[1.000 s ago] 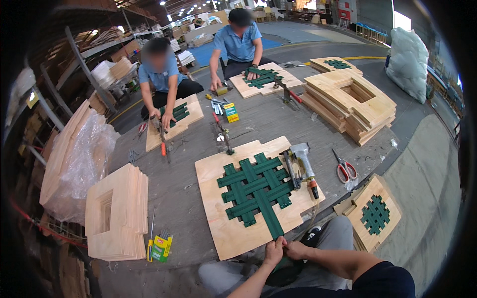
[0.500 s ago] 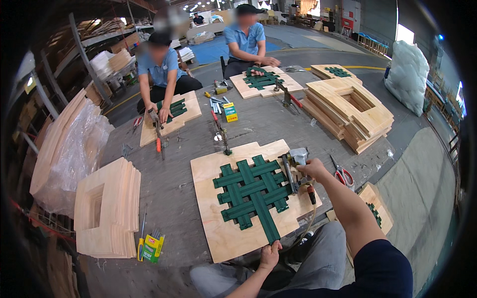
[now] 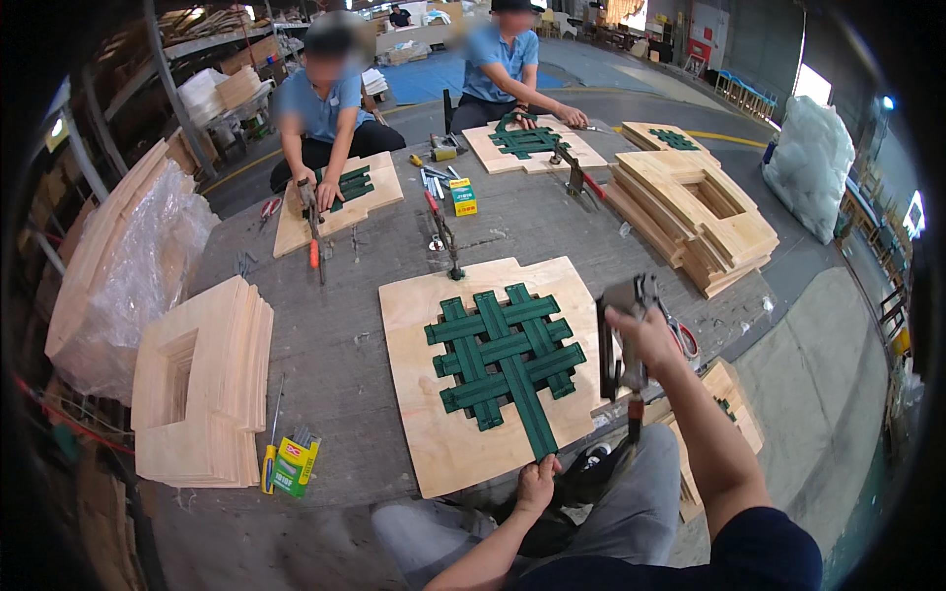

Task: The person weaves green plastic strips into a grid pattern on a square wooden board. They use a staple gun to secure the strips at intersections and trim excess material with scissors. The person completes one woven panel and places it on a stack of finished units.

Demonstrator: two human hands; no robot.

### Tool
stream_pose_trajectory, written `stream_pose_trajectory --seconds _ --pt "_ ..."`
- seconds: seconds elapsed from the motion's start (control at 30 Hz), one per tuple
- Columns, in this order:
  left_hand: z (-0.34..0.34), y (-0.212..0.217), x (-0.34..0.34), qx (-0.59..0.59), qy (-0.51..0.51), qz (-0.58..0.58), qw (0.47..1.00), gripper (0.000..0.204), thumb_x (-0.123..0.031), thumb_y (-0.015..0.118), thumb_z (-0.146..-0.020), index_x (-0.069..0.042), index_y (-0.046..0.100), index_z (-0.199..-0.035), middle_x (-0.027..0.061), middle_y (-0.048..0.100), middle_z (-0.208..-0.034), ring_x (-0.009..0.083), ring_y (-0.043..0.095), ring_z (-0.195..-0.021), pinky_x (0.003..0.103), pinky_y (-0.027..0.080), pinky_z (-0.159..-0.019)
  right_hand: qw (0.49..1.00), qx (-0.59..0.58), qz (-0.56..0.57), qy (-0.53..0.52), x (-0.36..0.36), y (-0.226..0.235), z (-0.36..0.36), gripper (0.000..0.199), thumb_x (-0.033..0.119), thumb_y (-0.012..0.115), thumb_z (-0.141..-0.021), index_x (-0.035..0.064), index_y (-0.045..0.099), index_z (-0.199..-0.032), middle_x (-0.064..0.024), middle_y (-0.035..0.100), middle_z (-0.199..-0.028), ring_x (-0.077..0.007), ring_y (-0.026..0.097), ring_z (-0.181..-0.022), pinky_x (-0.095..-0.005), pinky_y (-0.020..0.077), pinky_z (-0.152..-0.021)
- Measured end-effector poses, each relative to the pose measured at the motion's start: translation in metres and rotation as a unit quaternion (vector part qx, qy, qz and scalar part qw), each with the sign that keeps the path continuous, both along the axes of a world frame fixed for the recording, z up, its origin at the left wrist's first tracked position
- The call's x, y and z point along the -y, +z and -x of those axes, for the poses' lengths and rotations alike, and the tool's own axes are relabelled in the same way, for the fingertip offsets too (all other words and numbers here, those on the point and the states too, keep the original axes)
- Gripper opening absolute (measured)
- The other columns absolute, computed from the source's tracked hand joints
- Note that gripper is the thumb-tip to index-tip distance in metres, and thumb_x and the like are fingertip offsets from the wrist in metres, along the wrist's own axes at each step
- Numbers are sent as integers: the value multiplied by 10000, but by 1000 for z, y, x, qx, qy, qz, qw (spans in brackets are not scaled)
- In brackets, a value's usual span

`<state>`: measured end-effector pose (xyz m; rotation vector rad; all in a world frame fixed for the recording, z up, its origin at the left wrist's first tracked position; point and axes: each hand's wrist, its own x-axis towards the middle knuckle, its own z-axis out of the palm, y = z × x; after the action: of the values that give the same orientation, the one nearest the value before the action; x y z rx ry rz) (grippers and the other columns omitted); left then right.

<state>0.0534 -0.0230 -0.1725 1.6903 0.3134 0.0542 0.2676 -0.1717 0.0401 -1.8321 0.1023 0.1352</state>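
Observation:
My right hand (image 3: 642,340) is closed round the handle of a pneumatic staple gun (image 3: 631,293), held upright just past the right edge of a plywood board (image 3: 422,433). An air hose hangs from the gun's lower end. Dark green webbing straps (image 3: 503,347) are woven across the middle of the board. One longer strap (image 3: 532,419) runs to the board's near edge. My left hand (image 3: 536,485) pinches the end of that strap there. A clamp with a red handle (image 3: 445,236) stands at the board's far edge.
Red-handled scissors (image 3: 682,338) lie right of the gun. Stacked wooden frames stand at left (image 3: 202,394) and right (image 3: 695,217). A screwdriver (image 3: 269,463) and staple box (image 3: 295,463) lie near left. Two co-workers across the table (image 3: 345,266) handle similar boards.
My right hand has lifted the staple gun off the woven straps and drawn it right, past the board's edge. My left hand stays on the strap end. The farther co-worker's arm has reached right.

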Motion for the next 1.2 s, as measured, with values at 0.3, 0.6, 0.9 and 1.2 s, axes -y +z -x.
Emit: stream_pose_trajectory --seconds 0.3,0.6,0.9,1.2 --pt "-2 -12 -3 47 -11 -23 999 514 -455 442 -1077 -41 657 -862 99 657 -748 286 652 -714 398 500 -705 970 -192 16 146 -53 -40 110 330 266 769 -916 -20 669 -1047 -65 661 -747 -153 609 -554 -323 472 -496" --pt "-4 -12 -8 53 -32 -3 998 514 -473 445 -1064 -57 638 -830 105 680 -794 302 678 -775 404 509 -749 962 -189 124 151 -67 -47 112 294 264 757 -920 -5 638 -926 -61 627 -636 -152 601 -527 -342 472 -501" --pt "-5 -14 -11 60 -31 -7 998 478 -444 454 -1062 -74 642 -824 92 668 -791 300 668 -788 425 503 -792 958 -194 152 147 -80 -37 120 307 272 763 -916 6 640 -1006 -69 655 -696 -146 605 -538 -334 475 -507" --pt "-3 -14 -11 78 -18 -25 997 330 -331 487 -1042 -63 677 -1013 151 699 -916 377 663 -927 483 486 -851 959 -163 167 162 -83 -49 128 430 238 783 -896 28 650 -1248 -108 733 -959 -168 669 -754 -347 543 -711"
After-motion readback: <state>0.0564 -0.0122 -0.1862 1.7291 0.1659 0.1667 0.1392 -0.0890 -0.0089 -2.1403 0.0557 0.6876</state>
